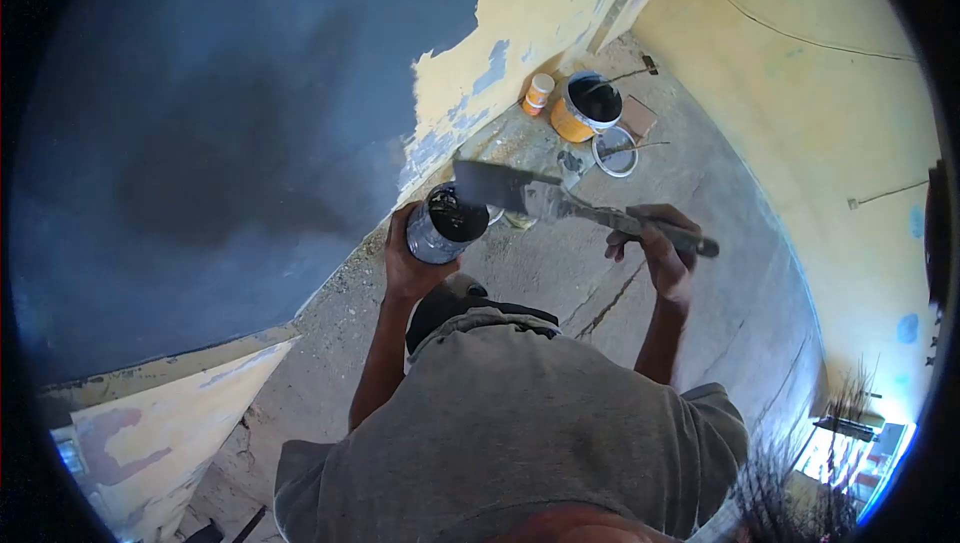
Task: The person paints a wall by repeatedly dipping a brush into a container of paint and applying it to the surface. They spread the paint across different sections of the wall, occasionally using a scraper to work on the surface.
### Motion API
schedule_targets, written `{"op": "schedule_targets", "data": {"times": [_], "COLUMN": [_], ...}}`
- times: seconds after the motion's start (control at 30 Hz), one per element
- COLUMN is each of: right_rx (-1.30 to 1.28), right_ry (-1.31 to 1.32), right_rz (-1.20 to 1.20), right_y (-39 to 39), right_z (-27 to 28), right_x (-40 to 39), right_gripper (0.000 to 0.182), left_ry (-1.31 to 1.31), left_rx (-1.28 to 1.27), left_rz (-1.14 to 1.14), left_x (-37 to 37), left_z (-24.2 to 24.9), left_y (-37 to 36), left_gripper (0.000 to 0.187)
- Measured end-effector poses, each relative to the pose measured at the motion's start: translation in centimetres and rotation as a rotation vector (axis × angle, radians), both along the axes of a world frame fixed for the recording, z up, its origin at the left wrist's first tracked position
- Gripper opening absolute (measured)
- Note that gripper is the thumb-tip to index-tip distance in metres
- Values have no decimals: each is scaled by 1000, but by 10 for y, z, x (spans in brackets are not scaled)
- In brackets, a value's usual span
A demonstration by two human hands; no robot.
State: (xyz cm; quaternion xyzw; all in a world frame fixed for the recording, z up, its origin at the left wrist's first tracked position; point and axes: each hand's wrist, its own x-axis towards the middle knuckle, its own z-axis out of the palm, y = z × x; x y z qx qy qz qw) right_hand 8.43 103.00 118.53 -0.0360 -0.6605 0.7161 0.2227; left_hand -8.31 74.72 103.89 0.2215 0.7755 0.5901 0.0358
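My left hand (405, 261) is wrapped round a paint-smeared can (434, 244) with dark paint (458, 215) inside. Between the fingers of my right hand (660, 248) is the handle of a wide flat paintbrush (545, 199). Its dark, paint-loaded bristles overlap the can's rim in this view, and the handle's end sticks out past my hand to the right. Both hands are in front of my body, well above the floor.
Dark grey-blue paint covers much of the left wall (220, 143), with a ragged edge against cream paint. A yellow bucket (572, 125) stands by the corner, beside a small orange-and-white container (538, 95) and a round lid (614, 151). The concrete floor (720, 273) is cracked.
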Motion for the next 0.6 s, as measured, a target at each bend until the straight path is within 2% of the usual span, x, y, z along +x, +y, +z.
{"op": "schedule_targets", "data": {"times": [0.03,0.1,0.27,0.3,0.37,0.43,0.6], "right_rx": [80,56,96,105,362,437,556], "right_ry": [30,18,156,149,66,41,-77], "right_rz": [0,2,-33,-43,-122,-162,-225], "right_y": [-2,-6,-33,-41,-54,-67,-78], "right_z": [2,-1,-15,-20,-26,-27,-17], "right_x": [-2,-8,-26,-27,-31,-42,-37], "right_gripper": [31,33,23,23,21,22,28], "left_ry": [-12,8,-82,-85,-88,-165,-148], "left_rx": [-1,-72,-42,2,59,278,293], "left_rz": [-5,-52,-129,-149,-172,-169,-256], "left_x": [-9,-26,-56,-63,-74,-83,-111], "left_z": [-4,-3,5,0,-10,-18,-27], "left_y": [1,6,19,24,38,47,52], "left_gripper": [83,93,89,86,82,83,85]}}
